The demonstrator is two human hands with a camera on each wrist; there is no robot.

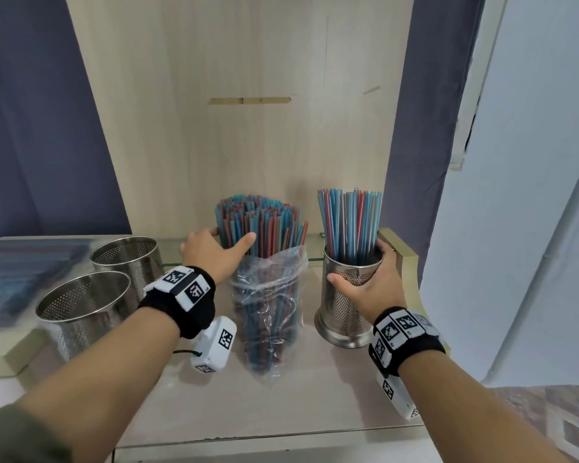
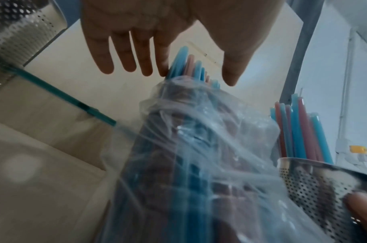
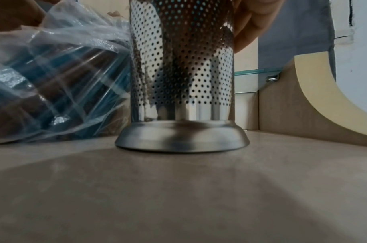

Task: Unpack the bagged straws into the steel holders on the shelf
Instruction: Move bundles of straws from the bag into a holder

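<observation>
On pale wood, perforated steel cylinder (image 1: 350, 295) gleams.

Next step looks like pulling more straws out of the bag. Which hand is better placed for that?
Left. The left hand is open around the bagged straws, while the right hand grips the part-filled holder.

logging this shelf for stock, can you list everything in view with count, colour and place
bag: 1, clear plastic, centre of shelf, upright, full of blue and red straws
filled holder: 1, steel, right of bag, blue and red straws inside
empty holders: 2, steel, left of bag
shelf: 1, beige
back panel: 1, light wood
left hand: open, fingers at the bagged straws' tops
right hand: grips filled holder
</observation>
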